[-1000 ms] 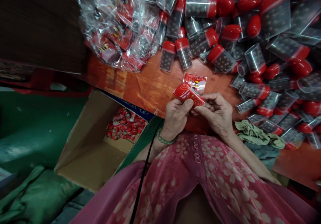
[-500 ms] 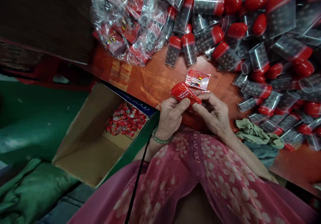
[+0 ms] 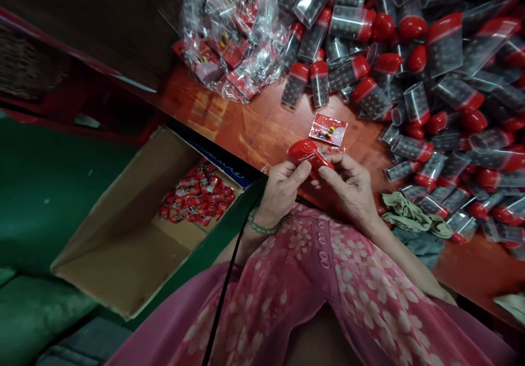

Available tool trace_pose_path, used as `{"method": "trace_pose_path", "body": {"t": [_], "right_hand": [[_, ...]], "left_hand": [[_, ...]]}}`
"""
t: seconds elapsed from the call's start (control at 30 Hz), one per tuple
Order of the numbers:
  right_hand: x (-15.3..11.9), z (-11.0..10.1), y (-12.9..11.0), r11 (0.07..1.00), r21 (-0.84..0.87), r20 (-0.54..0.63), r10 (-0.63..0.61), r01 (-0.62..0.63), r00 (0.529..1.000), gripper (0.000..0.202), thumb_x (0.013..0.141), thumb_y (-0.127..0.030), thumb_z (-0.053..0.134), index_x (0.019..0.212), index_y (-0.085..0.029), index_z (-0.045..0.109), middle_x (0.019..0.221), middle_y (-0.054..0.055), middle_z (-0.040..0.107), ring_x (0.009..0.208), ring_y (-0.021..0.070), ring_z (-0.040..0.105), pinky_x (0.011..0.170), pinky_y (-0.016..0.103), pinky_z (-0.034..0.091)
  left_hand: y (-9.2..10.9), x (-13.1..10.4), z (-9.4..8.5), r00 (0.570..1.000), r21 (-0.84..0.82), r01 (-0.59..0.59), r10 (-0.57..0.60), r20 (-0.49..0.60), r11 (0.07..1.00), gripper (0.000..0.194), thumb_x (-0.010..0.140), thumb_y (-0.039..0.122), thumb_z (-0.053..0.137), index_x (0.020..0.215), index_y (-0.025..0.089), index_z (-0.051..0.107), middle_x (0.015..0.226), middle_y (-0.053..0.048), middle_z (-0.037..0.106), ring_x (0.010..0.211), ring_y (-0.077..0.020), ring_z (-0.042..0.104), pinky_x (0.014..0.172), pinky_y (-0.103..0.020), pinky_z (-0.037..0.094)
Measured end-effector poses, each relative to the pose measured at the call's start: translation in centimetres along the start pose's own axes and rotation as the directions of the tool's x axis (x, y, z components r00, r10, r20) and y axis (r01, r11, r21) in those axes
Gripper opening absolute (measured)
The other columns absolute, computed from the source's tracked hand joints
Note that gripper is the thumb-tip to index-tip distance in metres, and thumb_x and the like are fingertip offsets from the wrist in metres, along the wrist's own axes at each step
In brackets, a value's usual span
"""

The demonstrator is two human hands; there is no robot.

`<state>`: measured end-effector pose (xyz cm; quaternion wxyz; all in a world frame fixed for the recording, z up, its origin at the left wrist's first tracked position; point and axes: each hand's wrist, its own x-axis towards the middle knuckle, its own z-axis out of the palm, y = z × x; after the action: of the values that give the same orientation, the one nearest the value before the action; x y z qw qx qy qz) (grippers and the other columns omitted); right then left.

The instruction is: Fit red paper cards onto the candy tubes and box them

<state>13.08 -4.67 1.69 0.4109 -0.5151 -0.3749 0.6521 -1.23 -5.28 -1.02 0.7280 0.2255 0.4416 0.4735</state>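
Between both hands is a red-capped tube (image 3: 307, 152) with a printed red wrapper around it. My left hand (image 3: 283, 186), with a green bead bracelet at the wrist, grips it by the left part, thumb on top. My right hand (image 3: 348, 183) pinches its right end between thumb and fingers. How far the wrapper covers the tube is hidden by the fingers. Just beyond the hands, a flat printed red sleeve (image 3: 328, 129) lies on the wooden table (image 3: 250, 128); a bit of another red piece shows below it.
A clear plastic bag (image 3: 238, 38) of red printed sleeves lies at the back left. Several red-capped clear tubes (image 3: 371, 95) of dark beads are heaped at right. A cardboard box (image 3: 118, 234) with wrapped red pieces stands lower left. Green cloth (image 3: 414, 213) lies right of my forearm.
The view has shifted slightly. Both hands keep hold of the tube, which has turned a little in the fingers. The flat sleeve stays on the table.
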Motion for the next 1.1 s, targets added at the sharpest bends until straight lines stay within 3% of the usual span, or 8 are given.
{"method": "trace_pose_path", "body": {"t": [0.2, 0.33, 0.43, 0.57, 0.67, 0.9, 1.0, 1.1], "right_hand": [[-0.6, -0.2, 0.3, 0.997, 0.074, 0.022, 0.016, -0.017, 1.000, 0.039, 0.077, -0.046, 0.085, 0.095, -0.024, 0.060, 0.084, -0.005, 0.069, 0.058, 0.0064, 0.066, 0.059, 0.020, 0.060], [-1.1, -0.1, 0.5, 0.998, 0.059, 0.048, -0.034, 0.031, 0.998, 0.043, 0.068, -0.051, 0.089, 0.084, -0.022, 0.063, 0.093, -0.002, 0.071, 0.072, 0.0081, 0.066, 0.071, 0.023, 0.060], [-1.7, 0.2, 0.8, 0.998, 0.060, 0.118, -0.034, 0.028, 0.992, 0.044, 0.066, -0.055, 0.089, 0.080, -0.023, 0.064, 0.082, -0.003, 0.069, 0.069, 0.0086, 0.063, 0.068, 0.022, 0.058], [-2.7, 0.2, 1.5, 0.991, 0.129, 0.210, 0.009, -0.037, 0.978, 0.048, 0.064, -0.056, 0.090, 0.084, -0.021, 0.064, 0.074, -0.005, 0.068, 0.062, 0.0073, 0.061, 0.060, 0.020, 0.054], [-3.3, 0.0, 1.9, 0.978, 0.175, 0.239, 0.072, -0.116, 0.968, 0.052, 0.058, -0.055, 0.093, 0.083, -0.020, 0.064, 0.071, -0.005, 0.069, 0.058, 0.0069, 0.063, 0.059, 0.020, 0.055], [-3.6, 0.4, 3.3, 0.941, 0.186, 0.318, 0.216, -0.284, 0.923, 0.052, 0.061, -0.055, 0.092, 0.081, -0.018, 0.061, 0.063, -0.006, 0.067, 0.054, 0.0074, 0.065, 0.057, 0.020, 0.055], [-3.7, 0.9, 5.8, 0.968, 0.021, 0.405, 0.222, -0.252, 0.887, 0.046, 0.069, -0.050, 0.088, 0.090, -0.018, 0.062, 0.075, -0.004, 0.072, 0.065, 0.0084, 0.067, 0.066, 0.023, 0.057], [-3.7, 0.7, 8.3, 0.955, -0.283, 0.469, 0.221, -0.092, 0.855, 0.038, 0.082, -0.039, 0.082, 0.107, -0.016, 0.066, 0.099, 0.003, 0.074, 0.085, 0.0141, 0.071, 0.080, 0.032, 0.061]], "left_hand": [[-1.2, -1.1, -0.3, 0.996, 0.128, -0.090, 0.087, 0.027, 0.988, 0.039, 0.089, 0.055, 0.070, 0.091, 0.017, 0.077, 0.069, -0.002, 0.072, 0.061, -0.0127, 0.066, 0.063, -0.025, 0.056], [-1.3, -2.6, -0.4, 0.978, 0.132, -0.175, 0.187, -0.088, 0.976, 0.034, 0.086, 0.052, 0.076, 0.093, 0.018, 0.078, 0.088, -0.004, 0.078, 0.077, -0.0157, 0.072, 0.077, -0.028, 0.059], [-1.2, -3.8, -0.4, 0.960, 0.136, -0.239, 0.256, -0.118, 0.961, 0.039, 0.079, 0.053, 0.082, 0.098, 0.019, 0.078, 0.100, -0.007, 0.078, 0.088, -0.0175, 0.073, 0.086, -0.029, 0.058], [-1.0, -5.1, -0.1, 0.890, 0.171, -0.333, 0.369, -0.268, 0.927, 0.036, 0.065, 0.044, 0.094, 0.086, 0.019, 0.076, 0.080, 0.002, 0.073, 0.071, -0.0077, 0.065, 0.075, -0.019, 0.054], [-0.9, -5.7, 0.2, 0.875, 0.210, -0.312, 0.367, -0.316, 0.927, 0.032, 0.062, 0.037, 0.096, 0.081, 0.019, 0.077, 0.074, 0.005, 0.072, 0.065, -0.0053, 0.063, 0.070, -0.016, 0.052], [-1.2, -7.0, 0.4, 0.904, 0.225, -0.246, 0.307, -0.298, 0.943, 0.052, 0.065, 0.041, 0.094, 0.111, 0.022, 0.078, 0.092, -0.004, 0.081, 0.084, -0.0164, 0.076, 0.086, -0.030, 0.059], [-1.1, -7.7, -1.9, 0.881, 0.230, -0.237, 0.308, -0.359, 0.944, 0.051, 0.068, 0.042, 0.091, 0.111, 0.020, 0.076, 0.091, -0.005, 0.080, 0.085, -0.0174, 0.076, 0.087, -0.031, 0.060], [-0.7, -8.4, -7.3, 0.734, 0.320, -0.260, 0.401, -0.548, 0.911, 0.049, 0.068, 0.046, 0.089, 0.106, 0.020, 0.073, 0.096, -0.004, 0.078, 0.088, -0.0169, 0.074, 0.090, -0.032, 0.060]]}}
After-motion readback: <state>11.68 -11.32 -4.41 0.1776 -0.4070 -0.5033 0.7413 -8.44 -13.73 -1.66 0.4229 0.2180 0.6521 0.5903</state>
